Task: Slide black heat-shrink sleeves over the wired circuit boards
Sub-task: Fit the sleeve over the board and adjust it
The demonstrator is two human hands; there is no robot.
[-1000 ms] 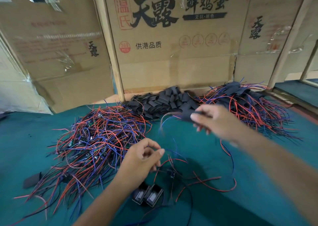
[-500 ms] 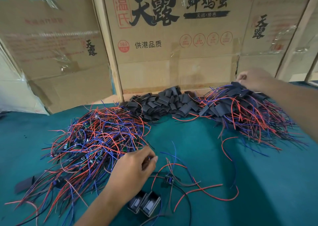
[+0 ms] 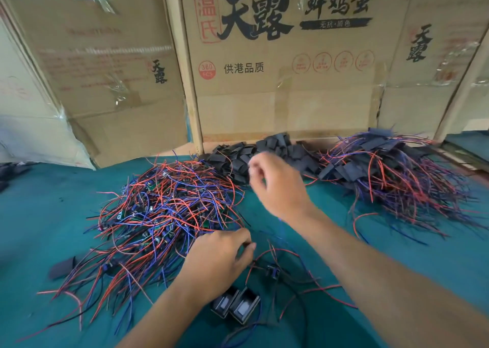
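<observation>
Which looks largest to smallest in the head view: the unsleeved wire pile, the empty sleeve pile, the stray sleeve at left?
1. Unsleeved wire pile, nearer the camera.
2. Empty sleeve pile, partly hidden by the right hand.
3. Stray sleeve.

The sleeve pile lies on the table against the boxes. Left of it, nearer, lie unsleeved boards; right of it, sleeved boards.
</observation>
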